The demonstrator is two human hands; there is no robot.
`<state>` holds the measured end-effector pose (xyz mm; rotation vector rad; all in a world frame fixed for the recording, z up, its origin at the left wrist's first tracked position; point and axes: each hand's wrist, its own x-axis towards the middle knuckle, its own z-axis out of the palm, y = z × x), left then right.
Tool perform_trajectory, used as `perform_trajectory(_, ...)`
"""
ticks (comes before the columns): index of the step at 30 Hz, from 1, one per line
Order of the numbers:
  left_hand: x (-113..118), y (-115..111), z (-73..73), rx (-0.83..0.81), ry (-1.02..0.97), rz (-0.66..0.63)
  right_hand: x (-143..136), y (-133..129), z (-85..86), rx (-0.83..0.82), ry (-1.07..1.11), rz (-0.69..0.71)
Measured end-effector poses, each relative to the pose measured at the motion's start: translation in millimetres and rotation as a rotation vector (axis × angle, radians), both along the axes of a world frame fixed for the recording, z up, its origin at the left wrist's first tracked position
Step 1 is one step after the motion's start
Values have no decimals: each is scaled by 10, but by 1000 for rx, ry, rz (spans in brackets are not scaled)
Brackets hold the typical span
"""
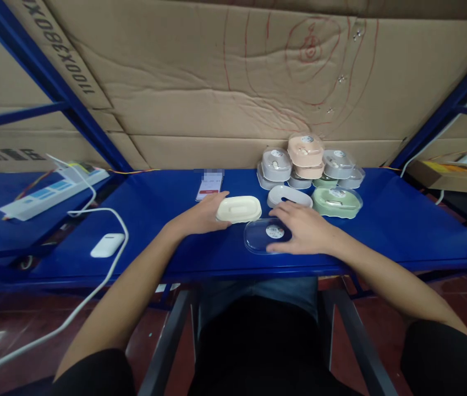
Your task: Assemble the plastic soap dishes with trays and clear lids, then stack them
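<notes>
My left hand point(206, 214) curls round the left end of a cream oval plastic box point(239, 209), with fingers on the far side and the thumb on the near side. The box is uncovered and has a raised shape inside. My right hand point(303, 228) spans the right end of a clear plastic lid point(257, 236), thumb at its near edge and fingers at the far one. A round white label point(275, 231) is stuck on the lid. Just beyond my right hand lies a grey oval piece point(283, 193) with a dark slot, partly hidden by my fingers.
Several lidded boxes in grey, peach point(305, 149) and green point(336, 202) are stacked at the back right. A phone point(210, 186) lies beyond my left hand. A white earphone case point(108, 245), white cable point(109, 275) and power strip point(54, 195) are on the left. Cardboard point(175, 71) backs the blue table point(154, 190).
</notes>
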<state>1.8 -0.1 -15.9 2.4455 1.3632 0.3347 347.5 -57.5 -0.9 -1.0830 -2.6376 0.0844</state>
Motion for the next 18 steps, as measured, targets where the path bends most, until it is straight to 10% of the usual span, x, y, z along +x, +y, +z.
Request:
perform_trajectory(7, -28, 16, -39, 1, -7, -2, 156, 533, -143, 87, 2, -399)
perform_trajectory(18, -28, 8, -70, 15, 19, 5, 431, 893, -20, -319, 107, -51)
